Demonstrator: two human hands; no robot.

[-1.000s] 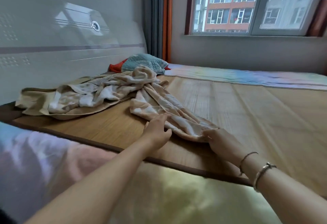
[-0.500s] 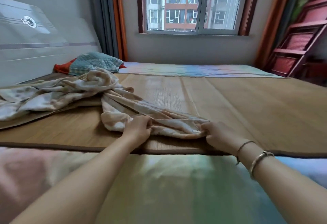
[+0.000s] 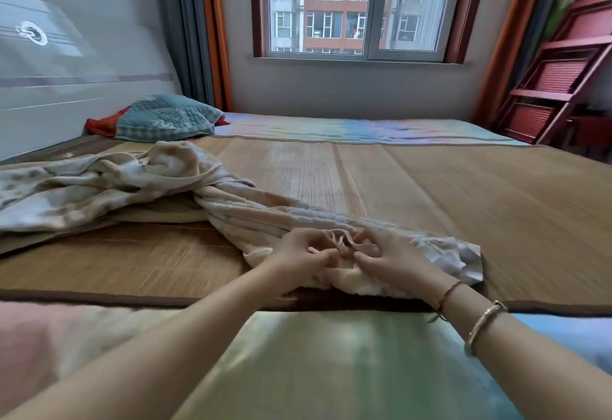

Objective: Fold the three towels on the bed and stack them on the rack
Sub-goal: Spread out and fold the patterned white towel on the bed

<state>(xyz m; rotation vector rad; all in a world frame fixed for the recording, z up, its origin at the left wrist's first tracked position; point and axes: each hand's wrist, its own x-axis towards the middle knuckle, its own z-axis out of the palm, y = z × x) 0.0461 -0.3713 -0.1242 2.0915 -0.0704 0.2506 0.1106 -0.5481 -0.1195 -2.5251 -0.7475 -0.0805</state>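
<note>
A long beige-and-white towel (image 3: 251, 211) lies bunched across the bamboo mat (image 3: 430, 207), its near end at the mat's front edge. My left hand (image 3: 294, 254) and my right hand (image 3: 387, 257) sit close together on that near end, fingers curled and pinching its folds. More crumpled beige cloth (image 3: 66, 194) spreads to the left and merges with the towel; I cannot tell how many pieces it is. A teal towel (image 3: 165, 118) lies over a red one (image 3: 99, 124) at the far left by the headboard. The red rack (image 3: 556, 88) stands at the right wall.
A pastel rainbow sheet (image 3: 331, 363) covers the bed under the mat, showing in front and behind. A glossy white headboard (image 3: 66, 81) runs along the left. A window (image 3: 357, 5) with orange and grey curtains is straight ahead.
The view has swung right, bringing the rack into sight. My hands have come together on the towel's near end, and the towel has been drawn rightward along the mat's front edge.
</note>
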